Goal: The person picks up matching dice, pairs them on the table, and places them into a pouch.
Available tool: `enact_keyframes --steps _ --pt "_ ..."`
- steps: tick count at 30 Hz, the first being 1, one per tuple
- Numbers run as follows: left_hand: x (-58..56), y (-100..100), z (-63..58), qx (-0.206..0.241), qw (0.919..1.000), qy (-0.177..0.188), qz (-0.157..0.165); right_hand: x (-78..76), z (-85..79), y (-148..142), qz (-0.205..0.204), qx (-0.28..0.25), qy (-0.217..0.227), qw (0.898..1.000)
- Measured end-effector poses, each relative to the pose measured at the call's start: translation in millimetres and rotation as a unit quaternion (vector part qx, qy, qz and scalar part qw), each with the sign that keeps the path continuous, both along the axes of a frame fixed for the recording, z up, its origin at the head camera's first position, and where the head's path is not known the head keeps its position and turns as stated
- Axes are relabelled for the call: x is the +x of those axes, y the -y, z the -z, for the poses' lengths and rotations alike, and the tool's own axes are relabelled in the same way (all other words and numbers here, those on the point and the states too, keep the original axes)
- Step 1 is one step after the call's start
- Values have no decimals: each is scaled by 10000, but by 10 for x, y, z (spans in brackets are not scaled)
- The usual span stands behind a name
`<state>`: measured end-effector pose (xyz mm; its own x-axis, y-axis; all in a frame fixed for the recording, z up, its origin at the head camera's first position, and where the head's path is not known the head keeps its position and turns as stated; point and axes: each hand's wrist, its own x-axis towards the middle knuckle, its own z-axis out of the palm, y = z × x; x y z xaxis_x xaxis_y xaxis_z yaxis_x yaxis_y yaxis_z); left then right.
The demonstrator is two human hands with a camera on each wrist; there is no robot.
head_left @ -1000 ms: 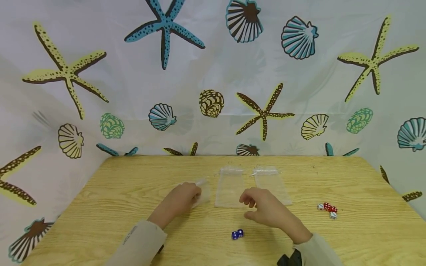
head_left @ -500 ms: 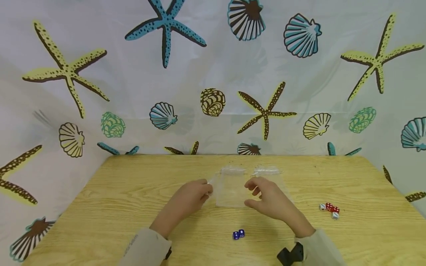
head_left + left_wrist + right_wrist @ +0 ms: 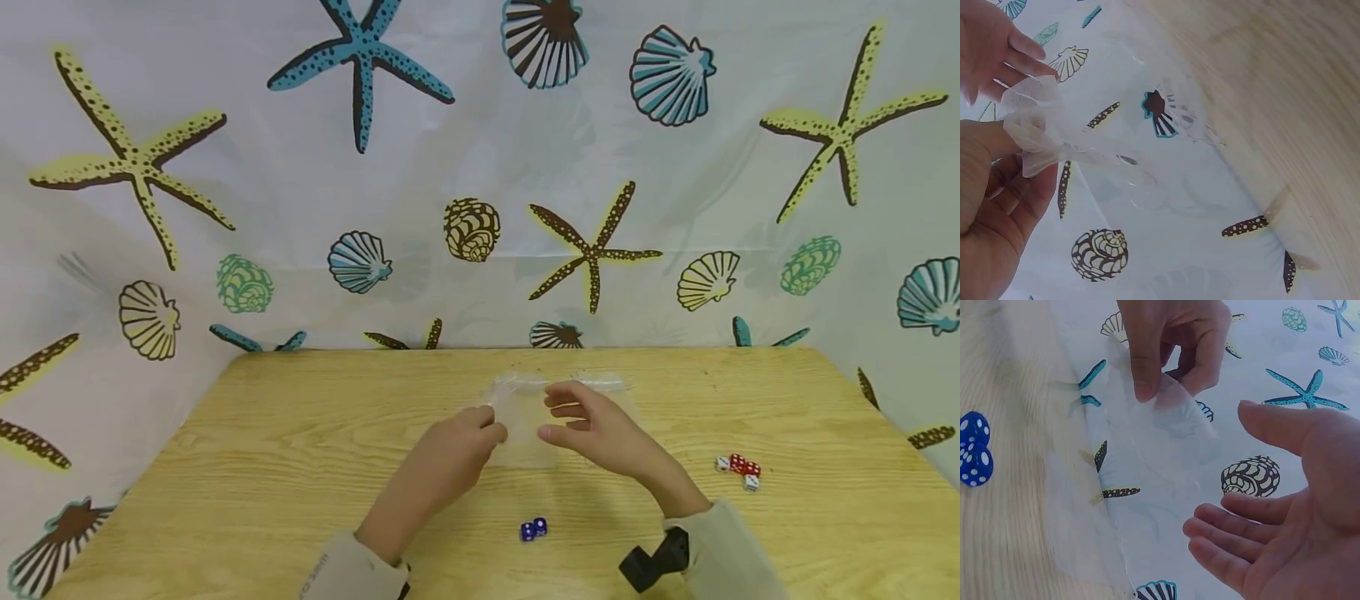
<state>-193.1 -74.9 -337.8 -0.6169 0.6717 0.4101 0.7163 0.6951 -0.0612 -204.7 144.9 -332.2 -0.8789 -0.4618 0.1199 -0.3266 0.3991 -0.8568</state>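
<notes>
My left hand [image 3: 457, 454] pinches a sheer white mesh pouch [image 3: 1041, 119] between thumb and fingers, lifted above the table. In the right wrist view the pouch [image 3: 1175, 422] hangs thin and see-through from those fingertips. My right hand [image 3: 607, 433] is just to the right, palm turned toward the pouch, fingers relaxed and holding nothing. Beneath the hands a second sheer pouch [image 3: 525, 454] lies flat. A third pouch [image 3: 606, 382] beside it is largely hidden behind my right hand. Two blue dice [image 3: 533, 529] sit touching each other, nearer to me.
Two red dice [image 3: 738, 461] and two white dice [image 3: 752, 482] are clustered on the right of the wooden table [image 3: 300, 417]. A white curtain [image 3: 420, 183] printed with starfish and shells stands along the back and sides.
My left hand has lifted the pouch from the table's left-middle and carried it right, toward my right hand. The right hand has risen slightly forward. The dice stay put.
</notes>
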Motion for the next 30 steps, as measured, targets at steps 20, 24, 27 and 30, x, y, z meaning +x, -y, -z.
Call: enact_keyframes --steps 20,24,27,30 --pt "247 -275 -37 -258 9878 -1475 433 0 50 36 -149 -602 326 9975" --pt "247 -277 -29 -337 9877 -1474 406 16 68 54 133 -1093 685 9916" --pt "245 -269 -12 -354 9883 -1445 349 25 79 71 330 -1394 834 9862" --pt "233 -261 10 -389 9887 -1427 261 15 81 78 475 -1500 728 9849"
